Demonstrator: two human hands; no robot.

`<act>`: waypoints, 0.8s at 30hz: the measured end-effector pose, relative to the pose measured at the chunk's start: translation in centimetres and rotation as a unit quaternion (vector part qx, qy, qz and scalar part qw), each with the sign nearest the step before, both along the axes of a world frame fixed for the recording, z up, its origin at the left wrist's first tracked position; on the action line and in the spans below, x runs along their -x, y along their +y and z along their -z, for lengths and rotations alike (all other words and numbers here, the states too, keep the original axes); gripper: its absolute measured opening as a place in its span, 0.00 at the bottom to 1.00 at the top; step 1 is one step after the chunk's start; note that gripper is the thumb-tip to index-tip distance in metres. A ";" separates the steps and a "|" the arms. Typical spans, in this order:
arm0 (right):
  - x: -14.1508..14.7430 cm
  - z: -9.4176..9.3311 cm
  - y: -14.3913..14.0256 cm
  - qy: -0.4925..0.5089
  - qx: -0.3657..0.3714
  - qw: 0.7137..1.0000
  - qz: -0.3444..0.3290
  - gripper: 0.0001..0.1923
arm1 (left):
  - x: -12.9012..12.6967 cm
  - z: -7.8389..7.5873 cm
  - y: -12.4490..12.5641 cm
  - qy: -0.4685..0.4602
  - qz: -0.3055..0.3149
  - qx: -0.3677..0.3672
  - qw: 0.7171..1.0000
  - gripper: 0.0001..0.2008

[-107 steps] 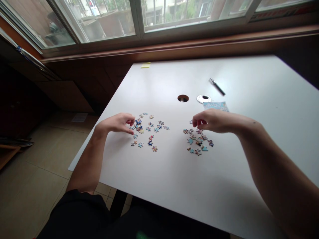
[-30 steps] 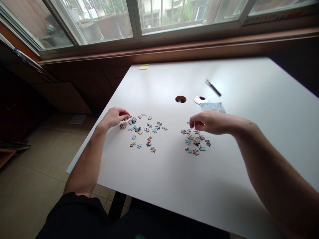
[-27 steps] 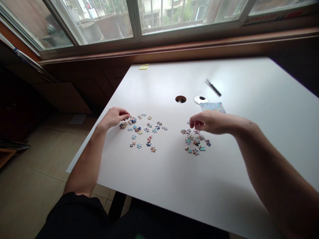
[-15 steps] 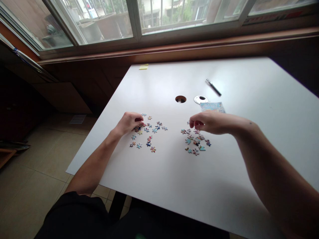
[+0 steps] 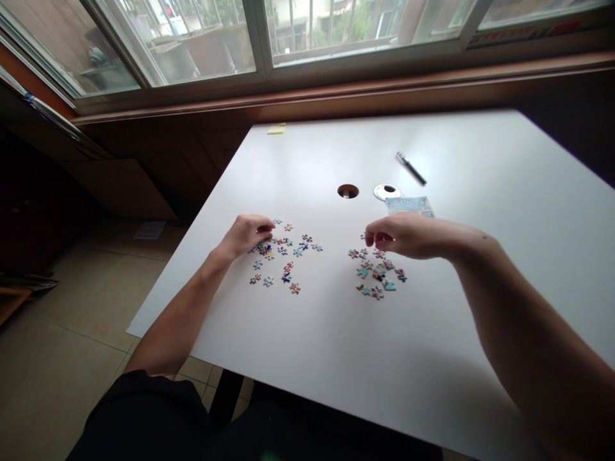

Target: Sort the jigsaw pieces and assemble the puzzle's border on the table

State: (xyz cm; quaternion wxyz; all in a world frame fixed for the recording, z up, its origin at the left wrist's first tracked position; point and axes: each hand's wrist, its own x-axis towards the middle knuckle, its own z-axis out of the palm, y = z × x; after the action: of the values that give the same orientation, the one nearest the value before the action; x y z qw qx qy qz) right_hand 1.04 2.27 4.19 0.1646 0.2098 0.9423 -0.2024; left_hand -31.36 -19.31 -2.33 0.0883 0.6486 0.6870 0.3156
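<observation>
My left hand point(image 5: 247, 234) is at the left group of jigsaw puzzle pieces point(image 5: 283, 250), its fingers curled over the far left side of the group. Thumb and forefinger bend toward each other; whatever lies between them is too small to make out. My right hand point(image 5: 396, 234) hovers at the far side of the right group of jigsaw puzzle pieces point(image 5: 379, 274). Its fingers are closed and point down, and their tips are partly hidden. Several pieces in each group overlap, while others lie apart on the white table point(image 5: 317, 346).
Behind my right wrist lies a small printed picture sheet point(image 5: 410, 206), partly covered. Farther back are a dark pen point(image 5: 412, 168), a round metal cover point(image 5: 387, 192) and a cable hole point(image 5: 348, 191). A yellow sticky note point(image 5: 277, 129) is near the far edge, below the window.
My left hand has shifted slightly up and left, uncovering more of the pieces beneath it. My right hand has barely moved.
</observation>
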 end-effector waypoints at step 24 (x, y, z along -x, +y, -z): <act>0.0 -0.4 -0.4 0.003 -0.005 1.000 0.003 0.12 | -1.2 -1.7 -0.4 0.065 0.090 0.017 0.994 0.04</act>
State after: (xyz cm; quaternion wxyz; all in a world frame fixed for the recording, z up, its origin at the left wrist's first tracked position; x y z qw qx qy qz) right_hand 1.02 1.86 4.62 0.1603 0.2129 0.9432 -0.1984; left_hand -30.20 -19.70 -0.63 0.0821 0.7252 0.6356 0.2517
